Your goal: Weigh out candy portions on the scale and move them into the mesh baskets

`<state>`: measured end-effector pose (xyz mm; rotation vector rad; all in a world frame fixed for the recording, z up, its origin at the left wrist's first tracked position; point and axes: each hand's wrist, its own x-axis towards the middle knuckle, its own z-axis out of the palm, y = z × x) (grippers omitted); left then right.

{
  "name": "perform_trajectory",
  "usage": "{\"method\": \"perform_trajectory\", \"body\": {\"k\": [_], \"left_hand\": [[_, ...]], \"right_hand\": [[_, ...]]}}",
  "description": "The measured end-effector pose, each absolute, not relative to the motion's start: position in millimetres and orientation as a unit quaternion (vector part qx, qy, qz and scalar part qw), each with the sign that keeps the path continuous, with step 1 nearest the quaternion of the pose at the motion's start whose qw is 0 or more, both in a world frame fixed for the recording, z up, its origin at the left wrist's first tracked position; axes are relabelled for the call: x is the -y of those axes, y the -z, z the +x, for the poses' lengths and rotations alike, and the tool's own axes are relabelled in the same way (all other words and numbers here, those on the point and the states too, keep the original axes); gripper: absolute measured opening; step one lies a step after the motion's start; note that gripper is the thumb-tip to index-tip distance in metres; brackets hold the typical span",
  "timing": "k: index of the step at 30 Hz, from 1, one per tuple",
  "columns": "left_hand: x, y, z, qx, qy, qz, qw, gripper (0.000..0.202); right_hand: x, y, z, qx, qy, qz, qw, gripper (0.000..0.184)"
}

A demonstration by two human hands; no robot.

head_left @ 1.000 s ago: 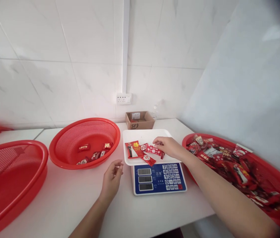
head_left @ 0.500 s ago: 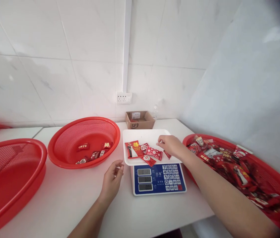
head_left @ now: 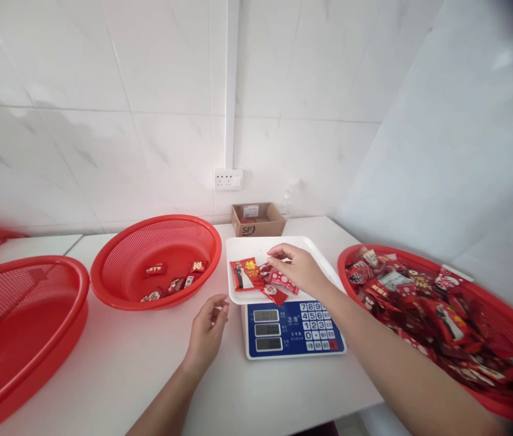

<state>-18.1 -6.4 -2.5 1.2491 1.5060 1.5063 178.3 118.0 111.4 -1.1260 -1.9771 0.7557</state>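
Note:
My right hand (head_left: 299,268) reaches over the white tray (head_left: 242,245) of a digital scale (head_left: 295,330). Its fingertips are pinched together beside a small red-and-white packet (head_left: 265,271); whether something is between them is hidden. Around it lie a larger red packet (head_left: 246,274) with a figure in black and white, a dotted red packet (head_left: 282,280), and a red packet (head_left: 274,294) over the tray's front edge. My left hand (head_left: 207,330) hovers left of the scale with loosely curled fingers, thumb apart, and holds nothing.
To the right, a red basket (head_left: 347,257) is heaped with wrapped packets. Left of the scale, a red perforated basket (head_left: 124,242) holds several packets, and another red basket (head_left: 81,284) stands nearer. A cardboard box (head_left: 260,229) sits behind, below a wall socket (head_left: 228,179).
My right hand has moved left across the tray, from its right side to the small packet near the middle. My left hand is nearly still. The view has shifted slightly.

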Motion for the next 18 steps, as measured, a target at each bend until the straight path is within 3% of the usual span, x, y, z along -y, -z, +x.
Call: {"method": "perform_trajectory", "body": {"k": [3, 8, 14, 18], "left_hand": [[6.9, 2.9, -17.5, -0.574, -0.571, 0.482, 0.334, 0.034], [6.7, 1.8, -18.6, -0.58, -0.575, 0.475, 0.329, 0.034], [8.6, -0.2, -18.1, -0.578, -0.581, 0.472, 0.326, 0.032], [10.6, -4.0, -15.9, -0.573, -0.578, 0.481, 0.326, 0.03]], "right_hand": [[-108.9, -107.2, 177.8, 0.765, -0.3, -0.418, 0.387, 0.018], [-87.4, -96.7, 188.4, 0.823, -0.273, -0.394, 0.305, 0.022], [-76.5, -102.2, 281.0, 0.716, -0.176, -0.579, 0.347, 0.035], [-76.9, -82.5, 365.1, 0.671, -0.131, -0.71, 0.169, 0.041]]}}
